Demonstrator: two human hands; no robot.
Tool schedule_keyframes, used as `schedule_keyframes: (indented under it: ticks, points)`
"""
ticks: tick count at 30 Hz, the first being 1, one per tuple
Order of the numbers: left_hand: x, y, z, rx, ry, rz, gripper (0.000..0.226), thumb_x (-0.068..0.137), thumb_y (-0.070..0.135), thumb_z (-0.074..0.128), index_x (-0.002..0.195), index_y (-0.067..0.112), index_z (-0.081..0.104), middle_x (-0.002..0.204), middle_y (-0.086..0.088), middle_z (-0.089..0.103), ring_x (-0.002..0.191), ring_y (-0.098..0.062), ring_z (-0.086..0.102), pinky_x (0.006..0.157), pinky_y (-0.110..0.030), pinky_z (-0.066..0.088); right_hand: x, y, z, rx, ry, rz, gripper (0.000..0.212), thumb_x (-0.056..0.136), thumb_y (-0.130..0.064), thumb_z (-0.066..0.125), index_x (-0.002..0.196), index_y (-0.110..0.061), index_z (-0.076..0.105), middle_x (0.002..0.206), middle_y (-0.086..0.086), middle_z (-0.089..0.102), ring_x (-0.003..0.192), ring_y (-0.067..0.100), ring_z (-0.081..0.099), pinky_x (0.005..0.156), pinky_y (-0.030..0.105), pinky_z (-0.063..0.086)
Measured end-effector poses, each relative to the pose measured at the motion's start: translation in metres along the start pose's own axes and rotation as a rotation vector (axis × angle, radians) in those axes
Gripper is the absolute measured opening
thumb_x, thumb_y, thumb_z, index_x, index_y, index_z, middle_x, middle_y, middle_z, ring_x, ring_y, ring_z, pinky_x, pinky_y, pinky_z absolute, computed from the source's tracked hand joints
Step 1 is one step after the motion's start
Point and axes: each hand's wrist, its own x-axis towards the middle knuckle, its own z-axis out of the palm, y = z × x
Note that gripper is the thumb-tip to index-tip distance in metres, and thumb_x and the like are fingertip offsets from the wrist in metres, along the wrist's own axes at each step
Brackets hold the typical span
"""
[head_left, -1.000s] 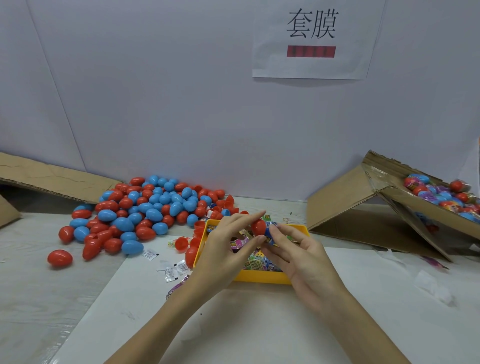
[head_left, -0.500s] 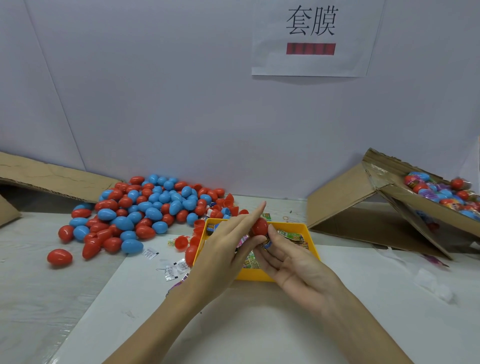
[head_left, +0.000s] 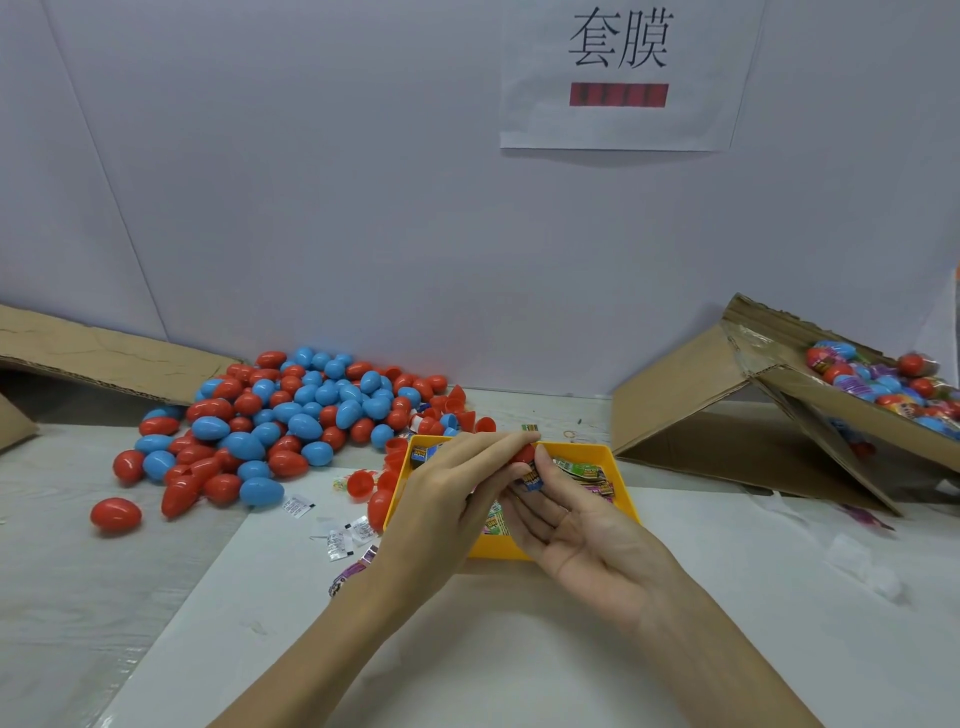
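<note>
Pinched between thumb and fingers of my left hand (head_left: 452, 493), the red egg shell (head_left: 523, 455) sits above the yellow tray (head_left: 623, 488). My right hand (head_left: 576, 525), palm up, grips its near side with the thumb over curled fingers. Loose red and blue eggs (head_left: 306, 426) lie heaped to the tray's left.

One left hand (head_left: 447, 499), one right hand (head_left: 582, 530), one yellow tray (head_left: 493, 546), one paper sign (head_left: 618, 130), dozens of eggs (head_left: 306, 423) heaped at left.
</note>
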Motion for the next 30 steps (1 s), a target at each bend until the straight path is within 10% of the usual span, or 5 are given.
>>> schedule_keyframes:
  ticks: [30]
  points:
    - [-0.0018, 0.0025, 0.0053, -0.055, 0.03, -0.013, 0.028, 0.102, 0.015, 0.061, 0.129, 0.012, 0.069, 0.12, 0.004, 0.07, 0.113, -0.005, 0.062, 0.094, -0.017, 0.05, -0.0007, 0.0009, -0.003, -0.023, -0.011, -0.044, 0.043, 0.081, -0.022, 0.08, 0.121, -0.007, 0.074, 0.111, 0.019, 0.075, 0.094, 0.027, 0.076, 0.081, 0.034, 0.063]
